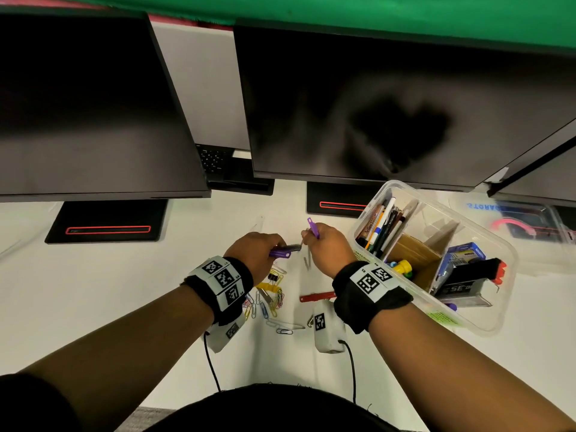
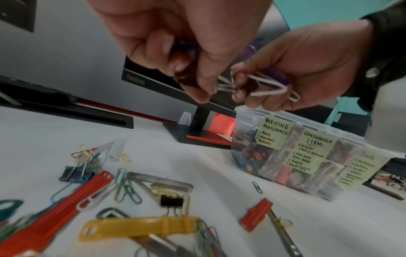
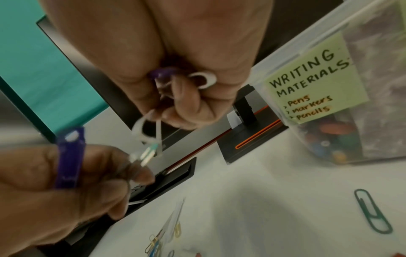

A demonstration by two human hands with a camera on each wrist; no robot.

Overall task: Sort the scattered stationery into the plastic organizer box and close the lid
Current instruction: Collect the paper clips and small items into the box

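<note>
Both hands raised over bench [image 1: 93, 291], each gripping a purple fastener strip.
Left hand [image 1: 255, 254] fingers curl round purple strip [image 1: 280, 253]; right hand [image 1: 327, 247] fingers pinch second purple strip [image 1: 313, 227] plus white clips [image 2: 270, 87]. Organizer box [image 1: 486, 322] lies open, right of the hands; paper clips [image 1: 268, 304] scattered beneath.

I see the clear plastic organizer box [image 1: 486, 310] open at my 2 o'clock, pens upright inside; coloured paper clips [image 1: 268, 302] lie scattered at 12.
</note>
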